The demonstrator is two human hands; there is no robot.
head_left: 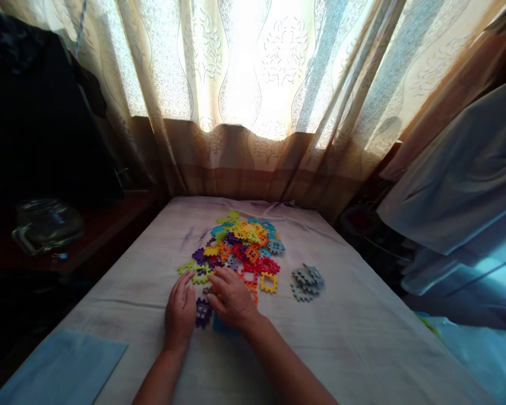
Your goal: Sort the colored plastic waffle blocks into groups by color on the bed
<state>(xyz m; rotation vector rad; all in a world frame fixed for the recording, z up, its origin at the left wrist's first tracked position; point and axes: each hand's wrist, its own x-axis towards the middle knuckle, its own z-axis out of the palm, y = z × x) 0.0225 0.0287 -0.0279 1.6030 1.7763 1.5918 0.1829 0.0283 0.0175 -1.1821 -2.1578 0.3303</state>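
My left hand (180,309) lies on the sheet with its fingers stretched forward, holding nothing, close to a lime-green frame piece (200,274). My right hand (233,297) bends over the near edge of a heap of toothed plastic building pieces (247,233). A small grey piece (206,291) shows between its thumb and fingertips. Between the hands is a purple window-shaped piece (203,313). Partly under the right hand lies a blue piece (224,325), and orange pieces are half covered by it. A yellow square frame (269,283) and a red frame (249,275) sit just beyond.
A separate stack of grey toothed pieces (307,281) is on the right of the sheet-covered surface (362,343). A pale blue flat sheet (63,368) lies front left. Curtains (244,152) hang behind, clothes (459,169) on the right; a clear container (48,225) stands left.
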